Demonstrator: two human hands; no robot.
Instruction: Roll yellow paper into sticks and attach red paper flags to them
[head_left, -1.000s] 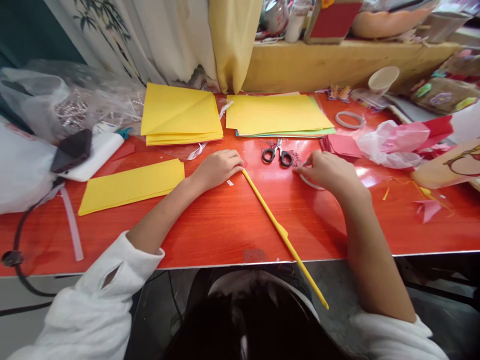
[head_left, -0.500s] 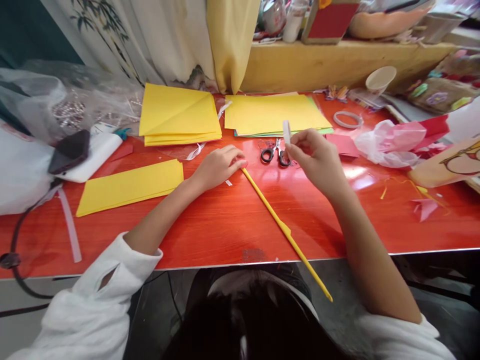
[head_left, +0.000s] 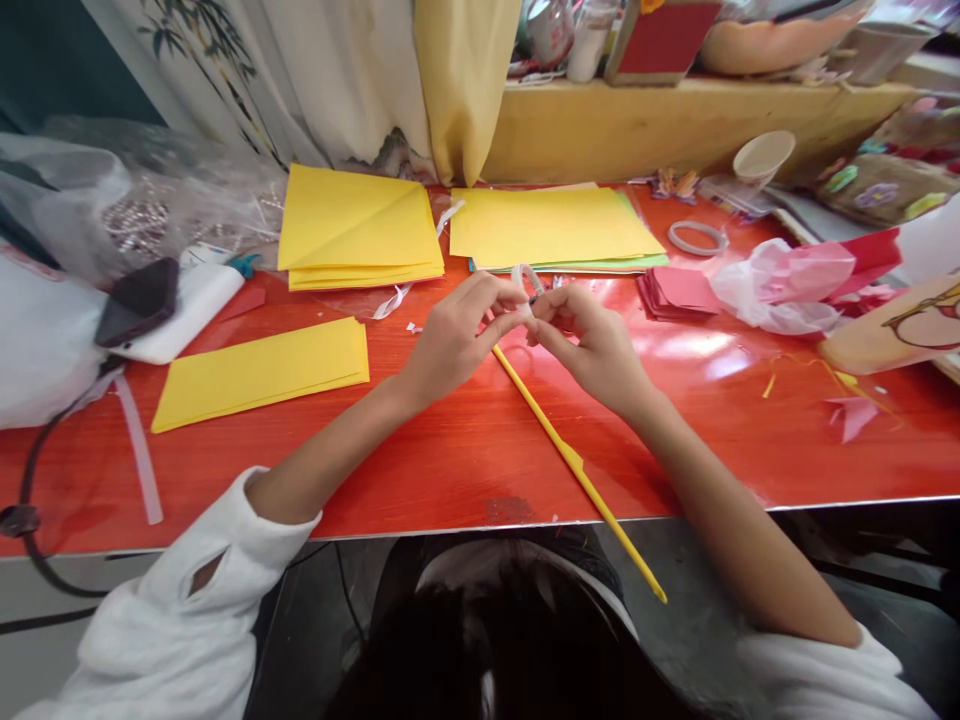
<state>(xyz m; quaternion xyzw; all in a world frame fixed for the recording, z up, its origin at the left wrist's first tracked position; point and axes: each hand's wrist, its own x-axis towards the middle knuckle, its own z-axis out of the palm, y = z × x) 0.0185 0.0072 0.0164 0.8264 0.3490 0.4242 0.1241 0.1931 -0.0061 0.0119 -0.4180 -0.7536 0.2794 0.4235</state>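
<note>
1. Red table: it carries the paper and the work.
2. Yellow sheets: one stack toward the far edge, left of centre; another beside it along that edge, green showing beneath. All lie flat, unrolled.
3. Narrow yellow strips: a flat pile nearer the left edge, also unrolled.
4. Rolled yellow paper stick: slants from beside the left hand across the near edge, its lower end overhanging. Rolling looks done; a small flap juts out midway, seemingly unfastened, with no tape visible on it.
5. Left hand and right hand: fingertips pinched together, meeting around the tape above the table's middle.
6. Clear tape roll: looped at the fingertips; whether a piece is torn off, I cannot tell.
</note>
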